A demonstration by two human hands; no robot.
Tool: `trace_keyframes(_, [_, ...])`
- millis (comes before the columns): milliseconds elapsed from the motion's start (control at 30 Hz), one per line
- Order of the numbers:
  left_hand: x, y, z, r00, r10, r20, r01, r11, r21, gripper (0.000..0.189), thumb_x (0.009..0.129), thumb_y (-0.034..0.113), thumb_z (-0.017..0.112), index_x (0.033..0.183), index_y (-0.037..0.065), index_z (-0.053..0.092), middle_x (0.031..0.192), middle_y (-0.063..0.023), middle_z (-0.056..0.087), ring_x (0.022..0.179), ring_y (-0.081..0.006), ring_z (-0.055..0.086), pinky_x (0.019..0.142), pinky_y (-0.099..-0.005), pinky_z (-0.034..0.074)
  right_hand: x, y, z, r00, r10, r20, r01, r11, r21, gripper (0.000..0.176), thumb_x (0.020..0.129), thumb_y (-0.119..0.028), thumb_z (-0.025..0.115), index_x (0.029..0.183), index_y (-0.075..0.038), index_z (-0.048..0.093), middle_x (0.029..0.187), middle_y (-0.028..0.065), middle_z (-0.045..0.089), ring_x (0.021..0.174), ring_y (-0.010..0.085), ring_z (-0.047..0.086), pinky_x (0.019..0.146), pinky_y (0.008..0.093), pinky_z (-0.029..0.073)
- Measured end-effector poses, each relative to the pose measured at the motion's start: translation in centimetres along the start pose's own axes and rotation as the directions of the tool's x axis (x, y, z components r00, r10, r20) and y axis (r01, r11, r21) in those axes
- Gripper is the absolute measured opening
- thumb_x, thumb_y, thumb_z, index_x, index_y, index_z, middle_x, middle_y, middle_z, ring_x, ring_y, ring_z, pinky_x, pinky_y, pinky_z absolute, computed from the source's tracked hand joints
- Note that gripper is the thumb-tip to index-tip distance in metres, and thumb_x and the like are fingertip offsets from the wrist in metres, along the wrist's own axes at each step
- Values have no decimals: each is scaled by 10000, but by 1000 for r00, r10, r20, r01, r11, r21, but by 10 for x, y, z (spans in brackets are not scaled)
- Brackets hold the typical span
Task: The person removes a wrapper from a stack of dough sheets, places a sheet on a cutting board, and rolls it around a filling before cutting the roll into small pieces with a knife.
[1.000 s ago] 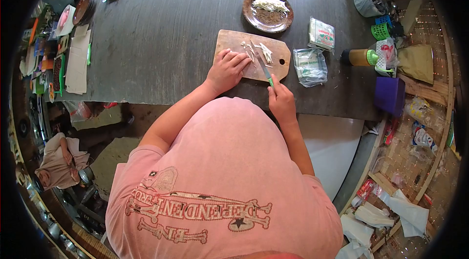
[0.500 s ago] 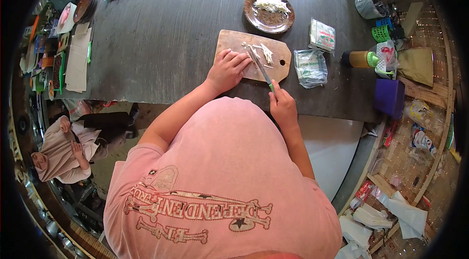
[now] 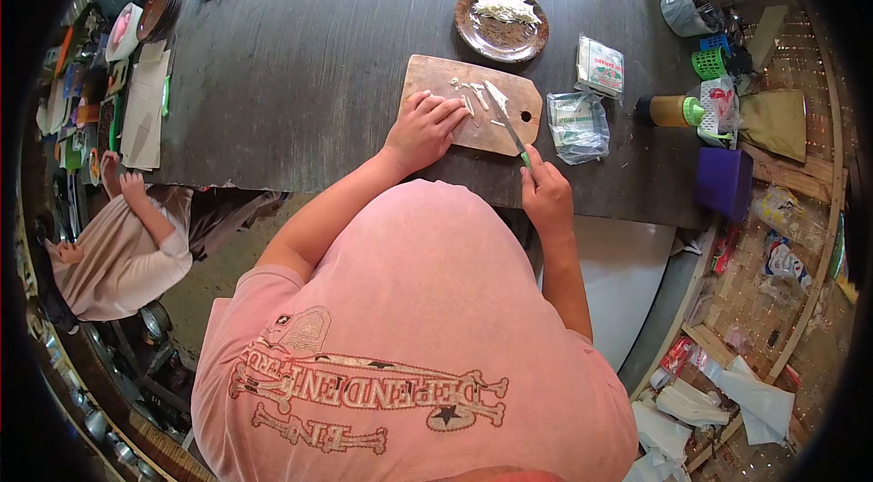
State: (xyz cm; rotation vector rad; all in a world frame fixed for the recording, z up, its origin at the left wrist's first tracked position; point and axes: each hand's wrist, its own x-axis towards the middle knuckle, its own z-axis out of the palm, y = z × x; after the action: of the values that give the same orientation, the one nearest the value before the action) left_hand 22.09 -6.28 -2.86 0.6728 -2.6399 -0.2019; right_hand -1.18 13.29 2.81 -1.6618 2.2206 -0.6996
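Note:
A wooden cutting board [image 3: 427,75] with a hole at its right end lies near the table's front edge. My left hand [image 3: 426,129] rests on the board's left part, its fingers pressed together over thin pale strips that they mostly hide. My right hand [image 3: 548,193], at the board's lower right, is closed round the green handle of a knife [image 3: 511,135]. The blade points up and left over the board, touching or close to some cut pale strips [image 3: 478,93]. Beyond the board, a brown plate [image 3: 500,42] holds a heap of similar strips.
Two plastic-wrapped packets [image 3: 600,66] [image 3: 578,127] lie right of the board, near a bottle with a green cap [image 3: 671,110] and a purple box [image 3: 725,182]. Flat cardboard [image 3: 145,109] lies at the left. Another person [image 3: 127,250] is beside the table's left front.
My right hand has moved right with the knife, whose blade is now away from my left fingers. Some strips shifted right. The other person has moved closer to the table, with an arm reaching up.

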Motion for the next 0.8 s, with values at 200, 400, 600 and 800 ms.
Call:
trace_keyframes(200, [-1,-1,2,1000,-1,-3,1,1000,-3,555,884,167,761,1436,172,700,1487,22,645,1339,-204,587,1251,-465,379,-1,6,0,1000,-17,26,17,1000,-1,477,1017,-132,737,1493,-149,701,888,147,665,800,385,696,732,508,572])
trace_keyframes(400, [0,-1,0,1000,3,8,-3,1000,-1,540,898,182,759,1435,170,703,1483,19,648,1338,-205,587,1251,-465,379,-1,6,1,999,-11,39,10,1000,27,468,1014,-84,735,1479,-108,699,878,180,666,791,408,677,732,514,542])
trace_keyframes(600, [1,0,0,1000,3,4,-3,1000,-8,549,887,162,760,1433,177,706,1482,21,649,1342,-201,587,1257,-469,374,-10,14,33,1000,13,-12,-13,1000,5,446,1038,-143,724,1484,-142,707,877,161,697,804,401,716,718,483,570])
trace_keyframes(800, [0,-1,1,1000,5,5,-5,1000,10,509,914,197,747,1421,172,711,1458,28,650,1347,-187,580,1252,-468,364,3,15,22,848,408,337,-523,745,413,457,1060,-172,720,1511,-119,678,917,260,752,799,297,767,773,403,574])
